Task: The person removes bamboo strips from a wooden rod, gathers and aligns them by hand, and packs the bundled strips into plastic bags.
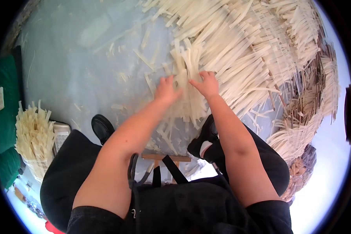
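Observation:
Pale, flat strips (189,64) lie in a loose bunch on the floor before me; their exact kind I cannot make out. At the left side of this bunch is my left hand (167,91), slightly blurred, with thumb and fingers apart. My right hand (207,85) is at the bunch's right side, its thumb and fingers spread over the strips. Neither hand is closed around anything that I can see. A large spread of similar strips (238,50) fans out just beyond my right hand.
Loose scraps litter the grey floor (66,50). An upright bundle of strips (34,136) stands at left, near green material (4,109). Layered strips pile up along the right (300,105). My black shoes (102,128) flank the work area, with a wooden stool edge (165,158) below me.

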### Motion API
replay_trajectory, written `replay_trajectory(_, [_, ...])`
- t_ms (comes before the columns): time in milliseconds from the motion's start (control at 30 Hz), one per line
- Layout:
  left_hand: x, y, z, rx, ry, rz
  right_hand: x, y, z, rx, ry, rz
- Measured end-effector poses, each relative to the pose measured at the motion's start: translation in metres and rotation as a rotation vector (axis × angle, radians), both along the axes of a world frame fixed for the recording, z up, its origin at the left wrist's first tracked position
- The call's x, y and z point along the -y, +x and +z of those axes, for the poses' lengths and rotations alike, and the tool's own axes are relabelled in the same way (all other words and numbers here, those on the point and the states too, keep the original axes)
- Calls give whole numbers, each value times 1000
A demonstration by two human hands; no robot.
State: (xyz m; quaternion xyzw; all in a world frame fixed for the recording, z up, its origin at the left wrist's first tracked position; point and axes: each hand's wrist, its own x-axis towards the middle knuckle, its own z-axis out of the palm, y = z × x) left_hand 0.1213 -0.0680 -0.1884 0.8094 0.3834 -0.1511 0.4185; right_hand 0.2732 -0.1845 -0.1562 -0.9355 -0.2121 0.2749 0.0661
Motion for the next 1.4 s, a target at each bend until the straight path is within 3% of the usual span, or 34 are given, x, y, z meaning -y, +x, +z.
replay_trajectory(67, [-6,6,-7,90,-153,210,-1,-4,-3,-34,93,26])
replay_trajectory(133, [-22,7,-20,137,-204,194,-12,-20,0,-149,293,-185])
replay_trajectory(200, [-29,4,-29,184,-247,165,-16,-16,-15,-305,347,-209])
replay_trajectory(267, [-32,1,-33,378,-408,294,-25,-12,-20,-459,402,-230])
replay_trajectory(333, [-34,-3,-32,309,-434,404,-29,-11,-13,-677,469,-358])
replay_trajectory(467, [-40,-9,-28,230,-633,667,-12,11,2,-644,590,-497])
replay_trajectory(500, [-40,-8,-28,242,-632,672,-6,20,13,-715,631,-533])
replay_trajectory(533, [-40,-6,-27,166,-459,618,-1,28,24,-785,673,-569])
replay_trajectory(567, [-40,-6,-23,90,-284,564,0,35,39,-779,678,-555])
replay_trajectory(700, [-50,2,57,352,-264,451,-22,53,103,-446,634,-263])
replay_trajectory(767, [-54,2,88,374,-569,404,-35,49,138,-267,544,-111])
replay_trajectory(800, [-55,-1,94,392,-564,409,-37,44,149,-256,550,-96])
replay_trajectory(867, [-58,-12,116,383,-883,375,-41,30,173,-268,362,-28])
replay_trajectory(900, [-54,-20,129,403,-871,371,-41,18,182,-254,376,-17])
replay_trajectory(967, [-42,-33,160,353,-1167,554,-42,-10,196,-74,345,86])
replay_trajectory(1100, [-14,-50,203,377,-1206,430,-35,-61,221,-113,506,137])
replay_trajectory(1167, [0,-56,211,644,-1327,309,-28,-72,232,148,529,227])
replay_trajectory(1200, [8,-58,209,656,-1320,293,-23,-78,246,165,539,228])
replay_trajectory(1267, [25,-59,192,644,-950,-162,-12,-90,274,-7,645,203])
replay_trajectory(1400, [61,-56,149,61,-95,-796,4,-105,325,-154,885,193])
